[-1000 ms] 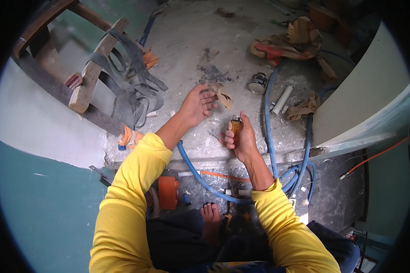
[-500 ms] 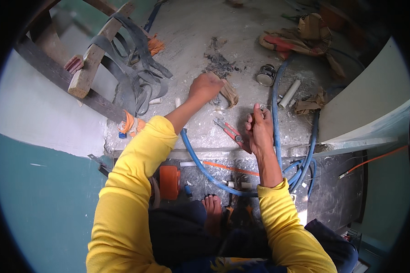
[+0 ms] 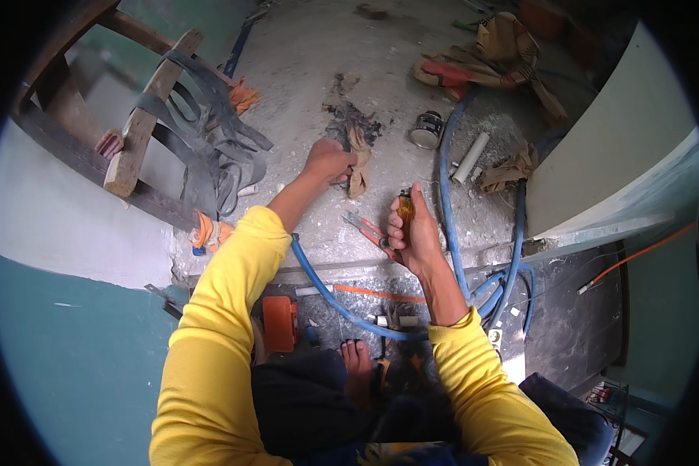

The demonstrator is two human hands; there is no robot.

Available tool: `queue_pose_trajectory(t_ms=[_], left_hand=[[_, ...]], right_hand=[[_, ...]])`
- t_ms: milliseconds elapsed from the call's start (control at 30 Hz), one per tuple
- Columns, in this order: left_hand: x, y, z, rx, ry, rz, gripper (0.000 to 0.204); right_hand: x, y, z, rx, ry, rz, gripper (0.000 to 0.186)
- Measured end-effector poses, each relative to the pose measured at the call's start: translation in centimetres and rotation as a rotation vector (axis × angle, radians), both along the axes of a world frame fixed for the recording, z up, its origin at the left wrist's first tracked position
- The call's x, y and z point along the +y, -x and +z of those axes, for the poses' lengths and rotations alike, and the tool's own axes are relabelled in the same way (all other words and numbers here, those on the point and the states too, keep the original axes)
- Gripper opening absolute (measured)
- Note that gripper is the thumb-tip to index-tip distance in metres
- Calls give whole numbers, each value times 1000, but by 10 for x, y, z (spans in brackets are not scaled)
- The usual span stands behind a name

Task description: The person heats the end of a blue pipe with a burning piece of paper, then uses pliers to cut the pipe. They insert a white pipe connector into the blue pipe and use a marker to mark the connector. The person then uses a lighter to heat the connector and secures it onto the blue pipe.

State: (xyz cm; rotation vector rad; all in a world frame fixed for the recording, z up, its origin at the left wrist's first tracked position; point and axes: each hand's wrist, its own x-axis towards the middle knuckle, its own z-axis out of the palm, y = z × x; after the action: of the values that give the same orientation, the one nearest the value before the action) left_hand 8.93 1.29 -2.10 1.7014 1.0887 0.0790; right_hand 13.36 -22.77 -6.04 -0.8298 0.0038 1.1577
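My left hand [image 3: 328, 161] is closed, its fingertips pinching a crumpled strip of brown paper [image 3: 359, 172]. The strip hangs over the dusty concrete, beside a dark heap of charred scraps [image 3: 353, 120]. In my right hand [image 3: 422, 237] an amber, see-through lighter [image 3: 405, 206] stands upright, with the fingers wrapped round it and the thumb near its top. Pliers with red handles [image 3: 370, 233] lie on the concrete just left of that hand, their jaws pointing up and left; the handle ends are partly hidden by the hand.
A blue hose [image 3: 447, 186] curves around my right forearm. Beyond it lie a small can [image 3: 427, 130], a white pipe piece [image 3: 470, 158] and a torn paper bag [image 3: 501, 58]. Grey straps [image 3: 229, 163] hang from a wooden frame [image 3: 144, 136] at left. An orange case [image 3: 279, 323] sits below the step.
The amber lighter now shows upright in my right hand, which has turned. The paper strip in my left hand hangs straighter. The whole view has shifted slightly.
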Motion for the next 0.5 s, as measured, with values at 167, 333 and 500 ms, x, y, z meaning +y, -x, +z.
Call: queue_pose_trajectory(t_ms=[167,333,500], left_hand=[[8,30,3,-447,441,191,22],[8,34,6,-588,557,219,20],[6,37,7,-595,598,192,17]], right_hand=[[18,5,2,209,22,122,60],[33,4,-6,175,-21,209,58],[40,5,7,210,-62,236,54]])
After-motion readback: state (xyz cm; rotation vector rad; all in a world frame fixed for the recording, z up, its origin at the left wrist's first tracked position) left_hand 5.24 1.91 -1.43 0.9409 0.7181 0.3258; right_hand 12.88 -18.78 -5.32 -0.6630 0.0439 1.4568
